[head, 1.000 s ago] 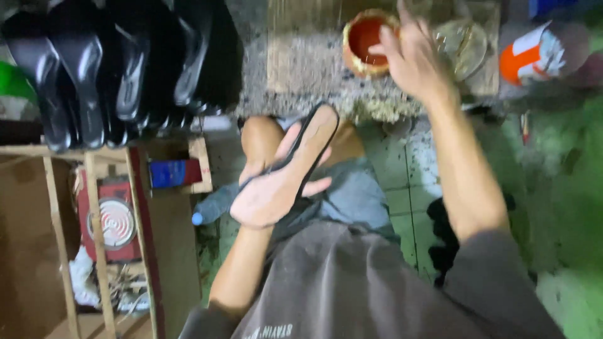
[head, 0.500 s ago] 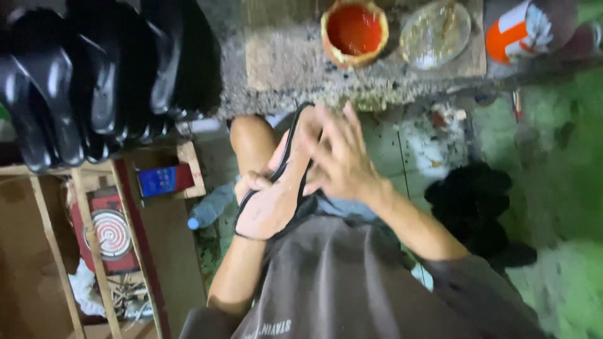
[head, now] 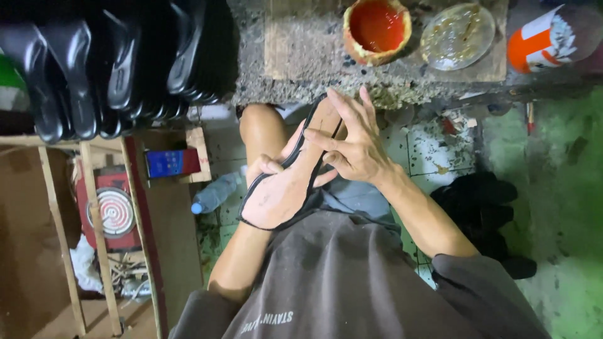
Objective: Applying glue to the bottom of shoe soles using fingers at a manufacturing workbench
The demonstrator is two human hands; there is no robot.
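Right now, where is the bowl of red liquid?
In the head view, the bowl of red liquid sits top centre on the rough slab, left of the glass dish, beyond the right hand.

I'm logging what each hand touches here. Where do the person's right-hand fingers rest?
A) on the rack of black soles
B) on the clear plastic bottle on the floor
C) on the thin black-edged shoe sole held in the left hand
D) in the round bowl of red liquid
C: the right hand lays its fingers on the thin black-edged shoe sole, which the left hand supports from beneath, short of the round bowl of red liquid.
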